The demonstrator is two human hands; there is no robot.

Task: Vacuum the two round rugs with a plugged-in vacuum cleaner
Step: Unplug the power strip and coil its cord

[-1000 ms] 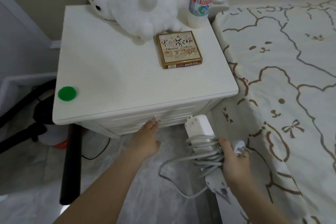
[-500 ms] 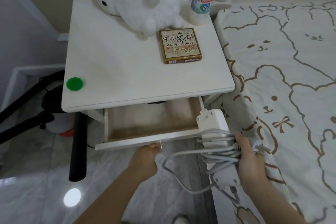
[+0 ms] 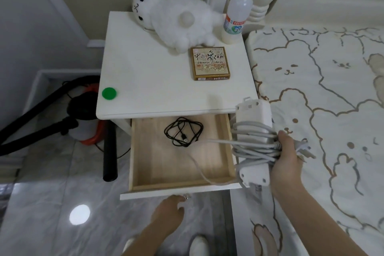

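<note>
My right hand (image 3: 285, 156) grips a white power strip (image 3: 254, 118) with its grey cord wound round it, held at the right edge of the open drawer (image 3: 178, 173). A loop of that cord hangs down into the drawer. My left hand (image 3: 169, 211) holds the small knob at the drawer's white front. The drawer of the white nightstand (image 3: 158, 81) is pulled far out and holds a coiled black cable (image 3: 184, 132). A black, white and orange vacuum cleaner (image 3: 83, 118) with black hose and tube (image 3: 110, 151) stands on the floor left of the nightstand.
On the nightstand lie a white plush toy (image 3: 176, 21), a Chinese chess box (image 3: 210, 63), a plastic bottle (image 3: 235, 16) and a green disc (image 3: 108, 93). A bed with bear-print cover (image 3: 324, 97) fills the right. Grey marble floor (image 3: 52, 203) lies below; my white slippers show at the bottom.
The drawer went from shut to pulled far out, drawn by my left hand. The black cable inside came into sight. My right hand kept the power strip beside the drawer.
</note>
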